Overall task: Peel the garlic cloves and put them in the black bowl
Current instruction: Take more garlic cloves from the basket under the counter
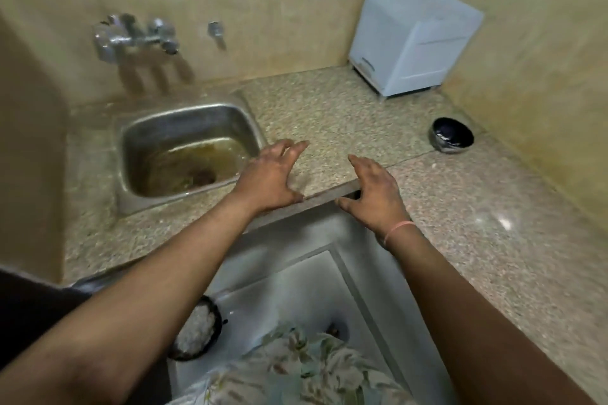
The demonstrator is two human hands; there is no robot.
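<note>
Head view: my left hand point(269, 176) and right hand point(375, 189) lie spread, palms down, at the edge of the counter point(329, 115) in the frame centre, holding nothing. The black bowl point(452, 140) sits middle right, well apart. A dark dish point(217, 312) of pale lumps point(197, 327) at lower left may be the garlic; too blurred to tell. Cloves should be light, firm, papery-skinned, slippery once bare; I'd pinch each at its root end.

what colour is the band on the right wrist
The wrist band is salmon pink, clearest in the head view.
</note>
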